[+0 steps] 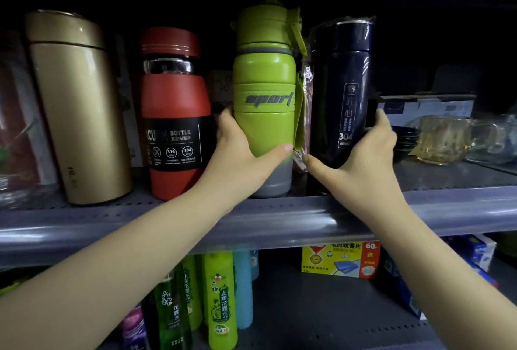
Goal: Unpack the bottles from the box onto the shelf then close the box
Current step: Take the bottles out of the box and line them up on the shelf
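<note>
Your left hand (pixel 237 148) wraps the green bottle (pixel 264 103) low on its body, thumb across the front; your right hand (pixel 363 159) clamps the navy bottle (pixel 340 92) likewise. Both bottles stand upright at frame centre on the shelf (pixel 195 221), long axes vertical, just beside each other, bases apparently down. Each hand sits on its bottle's outer side, so letting go means pulling outward and back. Box not in view.
</note>
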